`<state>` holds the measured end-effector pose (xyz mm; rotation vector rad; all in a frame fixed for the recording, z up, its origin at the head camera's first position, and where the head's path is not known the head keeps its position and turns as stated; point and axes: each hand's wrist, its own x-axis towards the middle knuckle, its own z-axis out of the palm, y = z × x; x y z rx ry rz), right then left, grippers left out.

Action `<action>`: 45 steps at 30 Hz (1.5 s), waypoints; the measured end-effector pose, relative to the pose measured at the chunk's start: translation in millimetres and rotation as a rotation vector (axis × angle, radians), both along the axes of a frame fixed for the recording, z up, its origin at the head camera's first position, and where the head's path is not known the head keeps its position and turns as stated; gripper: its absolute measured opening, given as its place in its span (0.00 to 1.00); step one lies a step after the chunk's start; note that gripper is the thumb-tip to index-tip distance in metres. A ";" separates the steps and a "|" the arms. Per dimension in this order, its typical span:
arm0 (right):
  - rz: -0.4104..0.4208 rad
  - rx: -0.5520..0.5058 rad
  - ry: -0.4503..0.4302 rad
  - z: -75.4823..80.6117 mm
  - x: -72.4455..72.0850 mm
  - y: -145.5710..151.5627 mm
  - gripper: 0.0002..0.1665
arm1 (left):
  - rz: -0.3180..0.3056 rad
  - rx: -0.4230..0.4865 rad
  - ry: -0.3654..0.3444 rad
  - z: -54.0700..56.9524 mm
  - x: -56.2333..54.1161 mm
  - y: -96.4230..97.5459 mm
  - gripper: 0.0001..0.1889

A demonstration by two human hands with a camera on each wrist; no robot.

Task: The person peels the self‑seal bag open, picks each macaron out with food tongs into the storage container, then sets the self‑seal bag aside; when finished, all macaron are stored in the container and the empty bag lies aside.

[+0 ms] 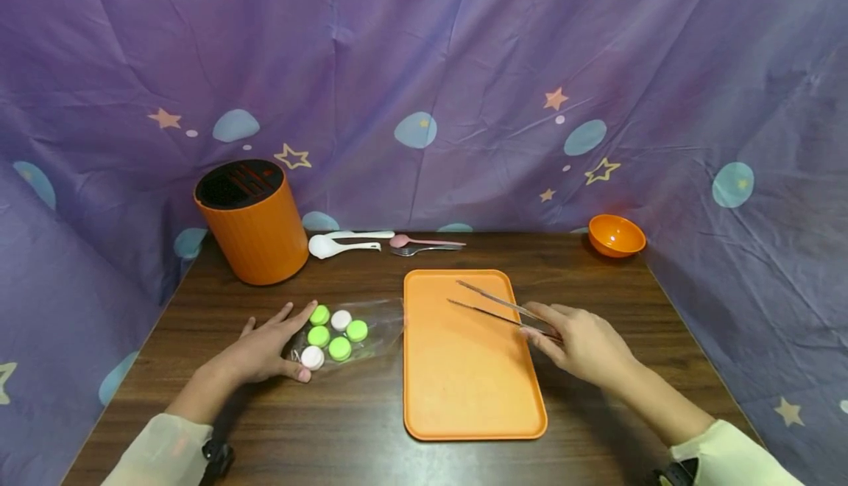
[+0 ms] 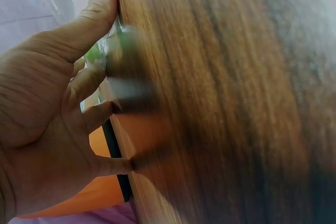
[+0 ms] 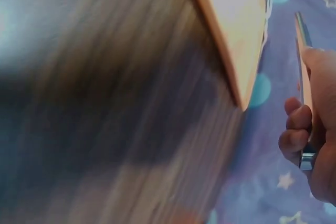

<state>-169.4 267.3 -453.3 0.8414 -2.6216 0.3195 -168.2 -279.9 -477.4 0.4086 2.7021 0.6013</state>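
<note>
A clear plastic bag (image 1: pixel 380 328) lies on the table, with several small round green pieces (image 1: pixel 340 348) and two white ones (image 1: pixel 313 357) in its left half. My left hand (image 1: pixel 268 350) rests at the bag's left end, fingers spread, index fingertip right by the topmost green piece and thumb below a white one. In the left wrist view, the left fingertips (image 2: pixel 123 165) meet the tabletop. My right hand (image 1: pixel 586 339) grips metal tongs (image 1: pixel 490 313) near their joined end. The tongs' two arms stand apart and point left over the orange tray (image 1: pixel 470 405).
An orange knife block (image 1: pixel 261 239) with a black top stands at the back left. White spoons (image 1: pixel 338 247), a pink spoon (image 1: pixel 424 241) and a fork (image 1: pixel 424 249) lie along the back. An orange bowl (image 1: pixel 616 237) sits at the back right, before the purple curtain (image 1: pixel 371 81).
</note>
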 end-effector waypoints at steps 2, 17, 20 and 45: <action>0.063 0.034 0.013 2.1 -4.2 -9.9 0.28 | 0.003 0.000 -0.003 -0.3 0.3 -0.1 0.70; 0.250 0.173 0.047 10.2 -24.7 -83.3 0.23 | 0.020 -0.011 -0.023 0.9 -0.7 1.0 0.70; 0.253 0.191 0.032 8.5 -27.3 -96.5 0.23 | 0.018 -0.014 -0.022 1.2 -0.5 1.0 0.70; 0.261 0.313 -0.062 -5.7 -40.7 -156.1 0.20 | 0.000 -0.010 0.014 5.0 2.2 3.9 0.69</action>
